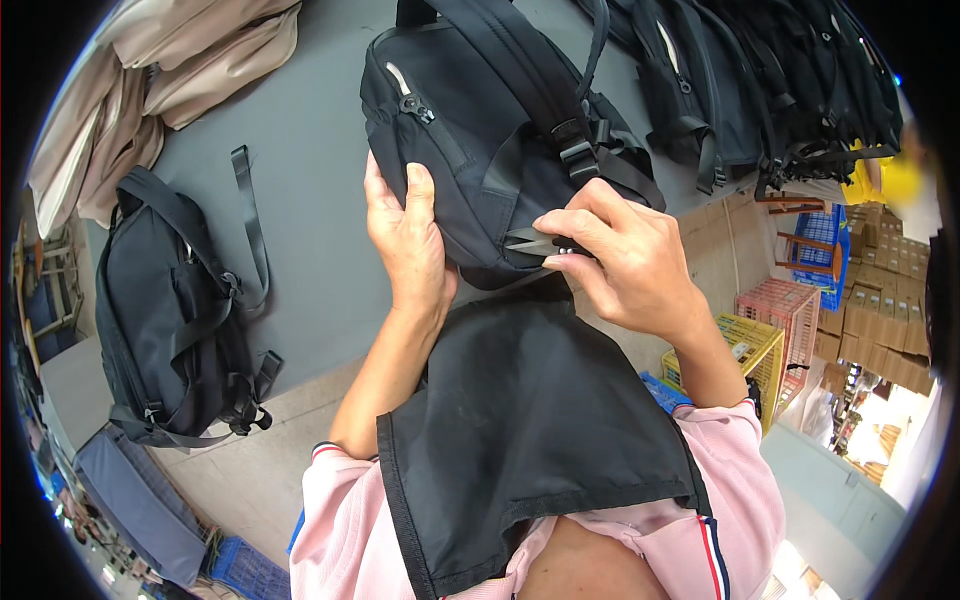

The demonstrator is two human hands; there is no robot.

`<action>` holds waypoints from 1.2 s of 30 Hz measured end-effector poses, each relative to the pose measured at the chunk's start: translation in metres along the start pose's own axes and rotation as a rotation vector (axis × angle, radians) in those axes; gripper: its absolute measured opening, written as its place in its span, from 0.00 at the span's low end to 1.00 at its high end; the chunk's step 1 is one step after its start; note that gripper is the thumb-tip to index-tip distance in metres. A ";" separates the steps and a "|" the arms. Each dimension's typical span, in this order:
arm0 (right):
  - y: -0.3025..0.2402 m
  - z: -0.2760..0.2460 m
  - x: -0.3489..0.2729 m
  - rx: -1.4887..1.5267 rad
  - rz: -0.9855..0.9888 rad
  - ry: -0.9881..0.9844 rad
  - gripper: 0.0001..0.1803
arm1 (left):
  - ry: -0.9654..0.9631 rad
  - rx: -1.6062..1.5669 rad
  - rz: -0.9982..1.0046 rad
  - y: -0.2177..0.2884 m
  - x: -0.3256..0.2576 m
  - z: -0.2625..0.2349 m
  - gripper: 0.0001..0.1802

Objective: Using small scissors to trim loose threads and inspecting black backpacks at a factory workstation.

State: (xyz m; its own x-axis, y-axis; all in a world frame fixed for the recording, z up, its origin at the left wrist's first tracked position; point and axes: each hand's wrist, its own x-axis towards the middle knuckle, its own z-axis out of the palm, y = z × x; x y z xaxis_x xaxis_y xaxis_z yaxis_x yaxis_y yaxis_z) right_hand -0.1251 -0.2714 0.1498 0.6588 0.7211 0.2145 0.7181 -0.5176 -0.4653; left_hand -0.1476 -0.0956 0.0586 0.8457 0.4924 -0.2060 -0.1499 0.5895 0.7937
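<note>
A grey table (310, 150) carries everything here, its near edge running from the lower left up toward the right. At its left side lies a black backpack (170, 310), straps up, with one loose black strap (252, 225) trailing across the bare top just beside it. In the far left corner sits a pile of beige bags (150, 80), reaching past the table's edge. Along the far right, a row of more black bags (740, 90) lies packed close together, their straps and buckles hanging toward the near edge. The middle of the table shows plain grey surface.
</note>
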 end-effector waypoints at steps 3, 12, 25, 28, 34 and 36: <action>0.000 0.000 0.002 -0.098 -0.071 -0.012 0.14 | -0.005 -0.001 0.010 -0.002 0.000 0.001 0.31; -0.008 0.004 0.004 -0.244 -0.237 0.053 0.16 | -0.004 -0.032 -0.007 0.001 -0.001 -0.001 0.30; -0.007 0.004 0.008 -0.220 -0.182 0.025 0.16 | -0.018 -0.035 -0.004 0.000 0.002 -0.002 0.29; -0.008 0.006 0.009 -0.274 -0.253 0.039 0.15 | -0.012 -0.038 -0.010 0.000 0.002 -0.003 0.29; 0.000 0.012 0.008 -0.159 -0.202 0.031 0.15 | -0.014 -0.067 -0.028 -0.002 0.002 -0.007 0.29; 0.004 0.017 0.005 0.099 0.022 0.010 0.15 | -0.009 -0.069 -0.027 -0.002 0.003 -0.008 0.30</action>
State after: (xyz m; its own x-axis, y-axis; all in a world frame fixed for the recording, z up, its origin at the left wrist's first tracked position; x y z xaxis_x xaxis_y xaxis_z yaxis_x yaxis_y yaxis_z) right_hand -0.1228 -0.2622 0.1349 0.6769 0.7050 0.2114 0.6779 -0.4852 -0.5523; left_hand -0.1490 -0.0901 0.0516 0.8545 0.4698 -0.2215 -0.1613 0.6453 0.7467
